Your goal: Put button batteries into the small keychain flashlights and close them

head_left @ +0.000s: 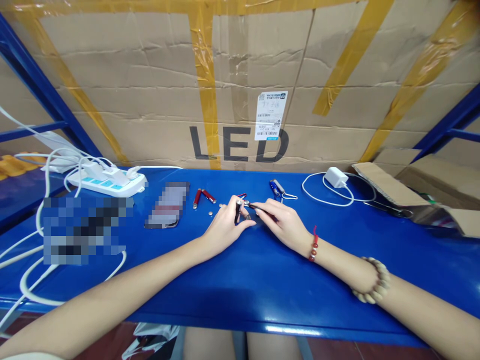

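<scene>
At twelve o'clock, our left hand (225,222) grips a black tube (237,212), our right hand (283,220) a thin dark tool (258,206) at its three o'clock — best we keep both steady.

We could pass over the near tabletop (255,285); our left hand (223,227) and right hand (284,223) bar the middle, the phone (167,205) and power strip (107,184) the left, the charger (336,177) the right, the large carton (157,100) the back.

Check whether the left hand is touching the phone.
Apart. The head view shows blue tabletop between the left hand and the phone, with two red tubes lying in that gap.
</scene>
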Available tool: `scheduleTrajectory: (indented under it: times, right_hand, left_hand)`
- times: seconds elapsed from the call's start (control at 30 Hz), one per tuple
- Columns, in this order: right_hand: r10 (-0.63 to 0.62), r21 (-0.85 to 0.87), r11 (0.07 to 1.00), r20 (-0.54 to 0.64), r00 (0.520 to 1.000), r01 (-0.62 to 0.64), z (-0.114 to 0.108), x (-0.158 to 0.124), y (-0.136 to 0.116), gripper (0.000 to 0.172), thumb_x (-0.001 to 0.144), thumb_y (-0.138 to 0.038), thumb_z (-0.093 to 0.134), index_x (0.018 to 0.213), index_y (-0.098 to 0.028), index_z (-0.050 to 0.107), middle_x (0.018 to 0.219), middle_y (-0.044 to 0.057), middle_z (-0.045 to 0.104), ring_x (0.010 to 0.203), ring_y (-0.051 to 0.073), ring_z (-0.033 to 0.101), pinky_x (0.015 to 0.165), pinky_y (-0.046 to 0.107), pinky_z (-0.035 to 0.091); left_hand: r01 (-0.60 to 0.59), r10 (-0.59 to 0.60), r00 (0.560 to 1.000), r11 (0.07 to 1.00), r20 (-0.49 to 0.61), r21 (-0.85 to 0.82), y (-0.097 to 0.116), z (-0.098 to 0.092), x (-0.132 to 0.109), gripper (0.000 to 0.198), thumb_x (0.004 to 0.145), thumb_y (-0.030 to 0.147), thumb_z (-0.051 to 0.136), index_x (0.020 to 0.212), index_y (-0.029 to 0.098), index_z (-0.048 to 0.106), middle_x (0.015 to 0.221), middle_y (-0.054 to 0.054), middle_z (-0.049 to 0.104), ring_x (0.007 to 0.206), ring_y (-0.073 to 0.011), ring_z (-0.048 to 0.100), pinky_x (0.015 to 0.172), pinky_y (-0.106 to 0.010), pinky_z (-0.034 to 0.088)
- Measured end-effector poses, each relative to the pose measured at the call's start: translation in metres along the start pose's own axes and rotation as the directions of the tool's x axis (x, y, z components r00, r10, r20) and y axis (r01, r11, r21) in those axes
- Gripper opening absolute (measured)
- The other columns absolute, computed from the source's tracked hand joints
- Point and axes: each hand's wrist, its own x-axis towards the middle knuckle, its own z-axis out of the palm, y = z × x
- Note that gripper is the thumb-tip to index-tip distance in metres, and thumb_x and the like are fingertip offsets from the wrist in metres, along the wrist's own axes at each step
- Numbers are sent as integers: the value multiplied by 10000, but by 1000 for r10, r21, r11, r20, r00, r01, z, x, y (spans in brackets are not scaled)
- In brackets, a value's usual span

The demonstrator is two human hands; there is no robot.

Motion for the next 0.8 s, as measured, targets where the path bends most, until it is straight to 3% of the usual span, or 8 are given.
scheduleTrajectory:
  times: [0.23, 0.47, 0.6, 0.8]
  right_hand:
    - [23, -158, 987, 119, 993, -4, -1, 2, -8, 300, 914, -256, 396, 1142, -189, 580, 813, 40, 637, 745, 143, 595, 622, 227, 436]
    - [-21, -136, 990, 176, 984, 46, -1, 2, -7, 254, 886, -242, 438, 1039, -226, 640, 813, 21, 654, 760, 133, 582, 644, 225, 422]
    - [35, -95, 995, 158, 987, -21, -2, 2, -9, 285, 837, -225, 476, 1089, -233, 608, 902, 20, 640, 781, 124, 578, 620, 208, 431]
    - [206, -145, 971, 95, 974, -191, -3, 0, -12, 380, 706, -167, 544, 1078, -226, 601, 1008, 20, 594, 632, 96, 560, 518, 206, 428]
  left_hand:
    - [-9, 14, 1000, 968, -17, 250, 1, 0, -1, 293, 740, 263, 645, 801, 214, 362, 768, 6, 575, 771, -204, 565, 699, -311, 390]
    - [69, -75, 997, 955, 10, 289, 1, -1, 0, 293, 743, 256, 635, 807, 216, 352, 787, 1, 585, 738, -209, 541, 676, -313, 385]
    - [80, -86, 996, 962, 13, 263, -1, -1, 0, 289, 738, 250, 631, 795, 217, 349, 759, 12, 585, 702, -195, 524, 650, -301, 372]
    - [55, -52, 998, 977, -24, 208, 0, 0, -1, 295, 728, 279, 638, 802, 215, 360, 760, 30, 566, 676, -168, 523, 647, -290, 358]
